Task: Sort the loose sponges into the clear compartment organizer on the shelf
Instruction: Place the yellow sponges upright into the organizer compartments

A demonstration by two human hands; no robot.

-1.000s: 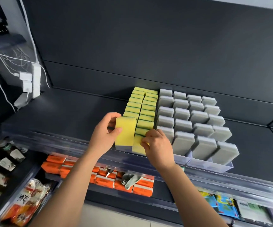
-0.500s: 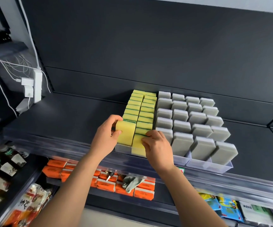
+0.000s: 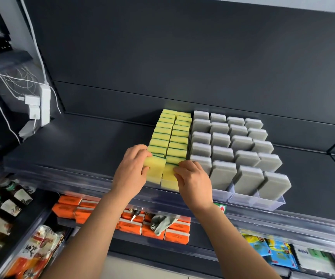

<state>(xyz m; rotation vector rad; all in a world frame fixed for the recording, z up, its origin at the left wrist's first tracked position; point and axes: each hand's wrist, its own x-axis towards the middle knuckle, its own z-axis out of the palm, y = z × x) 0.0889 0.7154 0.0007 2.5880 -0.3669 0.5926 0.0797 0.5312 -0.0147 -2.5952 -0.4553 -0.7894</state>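
A clear compartment organizer [image 3: 271, 203] stands on the dark shelf [image 3: 82, 150]. Its left two columns hold yellow sponges with green backs [image 3: 177, 135]; the right columns hold grey sponges [image 3: 221, 154]. My left hand [image 3: 131, 170] grips a yellow sponge [image 3: 155, 172] standing upright at the front of the leftmost column, low in its slot. My right hand [image 3: 190, 179] rests its fingers on the front yellow sponge of the second column [image 3: 169, 175], pressing it from the right.
A white power strip with plugs and cables [image 3: 44, 105] hangs at the left wall. Below the shelf edge lie orange packets [image 3: 174, 234] with a grey glove [image 3: 162, 223] on them, snack bags [image 3: 40, 248] at lower left, blue packets [image 3: 271, 250] at lower right.
My left hand has lowered the yellow sponge from above the row down into the front slot of the leftmost column. My right hand stayed on the neighbouring sponge.
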